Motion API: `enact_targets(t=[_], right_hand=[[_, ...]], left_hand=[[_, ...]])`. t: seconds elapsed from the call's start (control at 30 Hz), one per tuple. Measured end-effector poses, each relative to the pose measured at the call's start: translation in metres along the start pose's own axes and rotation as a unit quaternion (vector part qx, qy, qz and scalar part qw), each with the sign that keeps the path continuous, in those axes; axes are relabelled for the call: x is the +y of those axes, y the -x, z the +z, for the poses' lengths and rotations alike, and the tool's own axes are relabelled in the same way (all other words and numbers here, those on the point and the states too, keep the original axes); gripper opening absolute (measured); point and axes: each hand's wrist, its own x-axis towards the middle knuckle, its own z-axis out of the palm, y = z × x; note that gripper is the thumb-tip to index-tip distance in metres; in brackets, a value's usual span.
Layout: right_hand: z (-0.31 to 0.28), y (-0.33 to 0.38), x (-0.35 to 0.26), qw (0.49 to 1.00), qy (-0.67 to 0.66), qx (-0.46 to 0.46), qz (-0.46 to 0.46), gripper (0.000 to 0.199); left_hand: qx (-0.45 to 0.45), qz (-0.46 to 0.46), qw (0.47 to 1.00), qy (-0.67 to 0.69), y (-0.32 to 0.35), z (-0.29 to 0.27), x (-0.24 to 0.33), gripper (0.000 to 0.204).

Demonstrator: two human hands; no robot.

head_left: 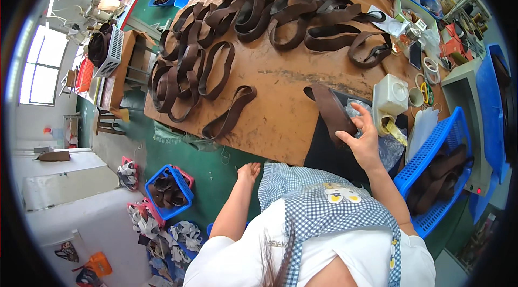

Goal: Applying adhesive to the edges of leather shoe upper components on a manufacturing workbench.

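My right hand (363, 138) grips a flat dark brown leather piece (332, 111) and holds it tilted over a black mat (324, 152) at the table's near right edge. My left hand (248, 172) hangs below the table edge with its fingers apart and nothing in it, over the green floor. Many dark brown leather strap loops (216, 68) lie spread across the brown table top (280, 109). One loop (231, 113) lies nearest the front edge.
A white plastic container (389, 98) stands just right of my right hand. A blue basket (440, 171) with brown pieces sits at the right. Another blue basket (168, 190) rests on the floor at the left, among piles of white pieces. Small tools and clutter line the table's right side.
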Motion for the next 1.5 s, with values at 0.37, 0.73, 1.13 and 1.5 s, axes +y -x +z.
enact_targets(t=[0.37, 0.73, 1.13, 1.5], right_hand=[[0.001, 0.006, 0.006, 0.999, -0.004, 0.039, -0.011, 0.074], [-0.013, 0.015, 0.011, 0.99, 0.054, 0.116, -0.058, 0.087], [-0.129, 0.031, 0.176, 0.841, -0.244, 0.46, 0.149, 0.036], [-0.122, 0.052, 0.124, 0.828, 0.369, 0.42, -0.053, 0.01]], left_hand=[[-0.389, 0.392, 0.772, -0.315, 0.232, 0.147, 0.028, 0.072], [-0.503, 0.432, 0.699, -0.267, 0.265, 0.201, 0.01, 0.022], [-0.503, 0.481, 0.689, -0.2, 0.286, 0.222, 0.066, 0.041], [-0.536, 0.448, 0.692, -0.184, 0.284, 0.227, 0.078, 0.044]])
